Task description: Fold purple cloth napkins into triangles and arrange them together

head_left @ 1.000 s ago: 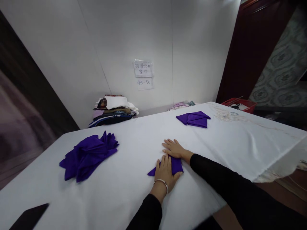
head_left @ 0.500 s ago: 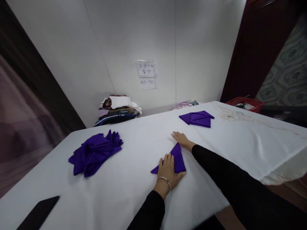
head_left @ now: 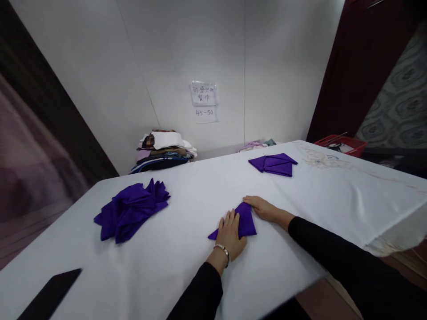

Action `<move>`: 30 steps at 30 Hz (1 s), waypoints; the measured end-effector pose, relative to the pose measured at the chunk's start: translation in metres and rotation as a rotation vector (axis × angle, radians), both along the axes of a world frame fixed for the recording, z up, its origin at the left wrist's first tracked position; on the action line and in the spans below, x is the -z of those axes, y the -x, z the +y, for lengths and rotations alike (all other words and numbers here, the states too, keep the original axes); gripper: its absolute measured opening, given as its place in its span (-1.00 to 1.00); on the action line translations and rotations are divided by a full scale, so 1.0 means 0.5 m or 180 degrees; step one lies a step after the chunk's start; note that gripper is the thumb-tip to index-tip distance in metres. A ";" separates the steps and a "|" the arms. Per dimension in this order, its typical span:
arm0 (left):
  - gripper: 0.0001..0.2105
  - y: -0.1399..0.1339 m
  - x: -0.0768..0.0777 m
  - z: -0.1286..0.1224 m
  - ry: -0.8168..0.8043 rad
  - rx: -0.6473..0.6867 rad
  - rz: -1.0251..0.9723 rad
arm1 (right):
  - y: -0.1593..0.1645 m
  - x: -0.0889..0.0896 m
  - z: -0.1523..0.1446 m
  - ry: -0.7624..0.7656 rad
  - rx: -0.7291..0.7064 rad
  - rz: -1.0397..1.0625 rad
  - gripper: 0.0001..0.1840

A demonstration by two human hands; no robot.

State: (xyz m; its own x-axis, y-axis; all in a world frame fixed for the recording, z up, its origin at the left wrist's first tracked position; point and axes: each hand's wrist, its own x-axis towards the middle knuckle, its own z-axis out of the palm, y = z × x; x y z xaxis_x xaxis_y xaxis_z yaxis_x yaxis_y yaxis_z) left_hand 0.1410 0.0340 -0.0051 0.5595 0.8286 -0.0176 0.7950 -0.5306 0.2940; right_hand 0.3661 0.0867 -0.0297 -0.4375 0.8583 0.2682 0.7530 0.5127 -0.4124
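The writing in sight was on the pale wall (head_left: 276, 66) behind the table, on two sheets fixed one above the other. The lower sheet (head_left: 207, 114) read "45-50" in handwritten figures. The upper sheet (head_left: 204, 93) bore two lines of handwritten Chinese characters (the last one looked like 巾, while some of the others were too soft to read surely).

Below, on the white tablecloth (head_left: 190, 266), a small folded purple cloth (head_left: 247, 222) lay in front of the person, one sharp corner pointing left. The left hand (head_left: 230, 236), with a bracelet (head_left: 223, 250) at its wrist, rested flat over the cloth's left part, its fingers extended and clasping nothing. The right hand (head_left: 262, 208) was at the cloth's top corner, fingers stretched out together; whether they pinched the fabric, I could not tell.

Farther off to the right lay another folded purple cloth (head_left: 278, 165), and to the left sat a loose purple heap (head_left: 131, 211). A dark flat object (head_left: 50, 295) lay at the near left. Beyond the table's far edge stood a pile of clothes (head_left: 163, 153).
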 end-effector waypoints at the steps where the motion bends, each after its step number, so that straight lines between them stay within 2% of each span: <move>1: -0.30 0.003 -0.001 -0.001 -0.0030 0.0022 -0.0039 | 0.000 -0.001 0.001 -0.0001 0.0001 -0.0028 -0.45; 8: -0.46 0.011 -0.008 -0.004 -0.0246 0.0098 0.0057 | 0.002 -0.014 -0.006 -0.0087 0.0011 0.0058 -0.44; 12: -0.51 0.018 -0.021 0.008 -0.0204 -0.0014 -0.0203 | 0.003 -0.024 -0.012 -0.0018 -0.0109 0.0004 -0.44; 17: -0.68 0.044 -0.063 0.046 0.0360 -0.0571 -0.1039 | 0.017 -0.042 -0.031 0.0043 -0.0136 0.0104 -0.55; 21: -0.79 0.077 -0.085 0.096 0.1000 -0.0905 -0.1617 | 0.042 -0.063 -0.051 0.0541 -0.0119 0.0740 -0.60; 23: -0.79 0.092 -0.082 0.119 0.1125 -0.1005 -0.1610 | 0.054 -0.069 -0.054 0.0828 0.0018 0.0879 -0.60; 25: -0.78 0.102 -0.070 0.132 0.1069 -0.1132 -0.1477 | 0.066 -0.069 -0.052 0.0894 0.0175 0.0818 -0.61; 30: -0.67 0.103 -0.033 0.119 0.0556 -0.1463 -0.1069 | 0.084 -0.051 -0.047 0.0335 0.0764 0.0207 -0.69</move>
